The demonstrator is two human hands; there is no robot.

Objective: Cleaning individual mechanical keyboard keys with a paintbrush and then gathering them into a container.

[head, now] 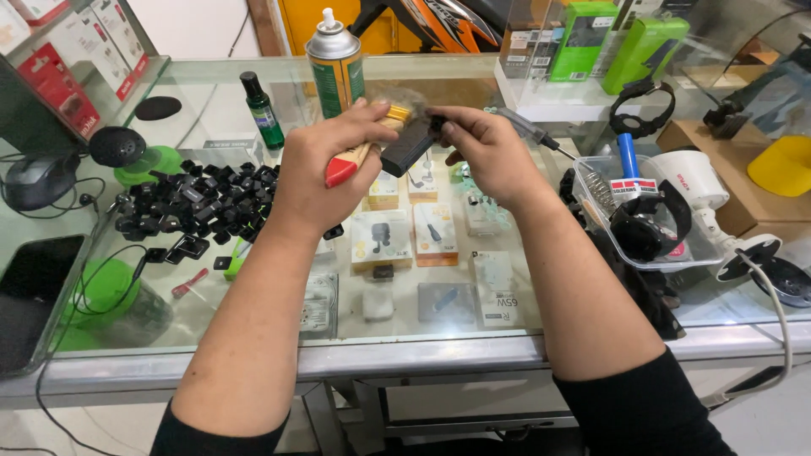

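Left hand (325,165) gripped a red-handled brush (359,152), its bristles meeting the small black part (408,145) pinched in the right hand (486,148), held above the glass worktop (279,338) near its far edge, apparently for brushing.

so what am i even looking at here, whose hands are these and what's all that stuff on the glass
One picture, taken by a camera worn on a person's head, looking down at their own two bare hands over a glass counter. The left hand grips a brush with a red-tipped wooden handle. The right hand pinches a small black block against it. On the glass lie a pile of small black parts, a spray can, a small green bottle and a clear tray of tools. Small boxed goods show beneath the glass.
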